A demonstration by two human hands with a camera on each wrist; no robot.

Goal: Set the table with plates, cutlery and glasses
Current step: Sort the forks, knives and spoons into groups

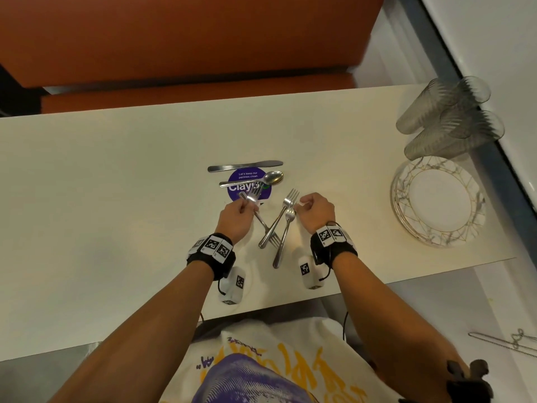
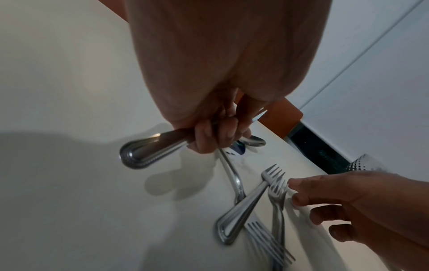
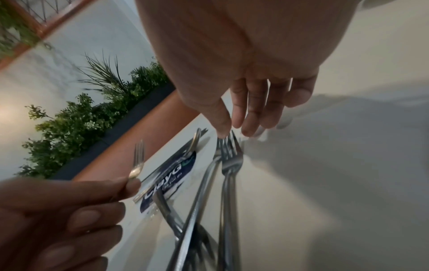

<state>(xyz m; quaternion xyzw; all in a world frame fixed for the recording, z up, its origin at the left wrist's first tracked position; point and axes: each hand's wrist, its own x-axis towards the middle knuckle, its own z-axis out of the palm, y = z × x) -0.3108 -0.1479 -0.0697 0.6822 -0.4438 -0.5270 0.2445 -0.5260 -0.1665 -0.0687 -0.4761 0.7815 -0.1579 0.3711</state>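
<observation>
My left hand (image 1: 247,203) grips a steel fork (image 2: 148,148) by its neck and holds it lifted over the purple sticker (image 1: 250,187), tines pointing away. Three more forks (image 1: 272,228) lie crossed in a loose pile on the cream table (image 1: 116,184) between my hands. My right hand (image 3: 230,132) hangs over the pile with fingers fairly straight, thumb and fingertips touching the tines of the rightmost forks (image 3: 228,159). A knife (image 1: 245,165) and a spoon (image 1: 252,180) lie side by side just beyond the sticker.
A stack of gold-patterned white plates (image 1: 438,202) sits at the table's right end, with several clear ribbed glasses (image 1: 450,117) lying on their sides behind it. An orange bench (image 1: 189,53) runs along the far edge. The near table edge is by my body.
</observation>
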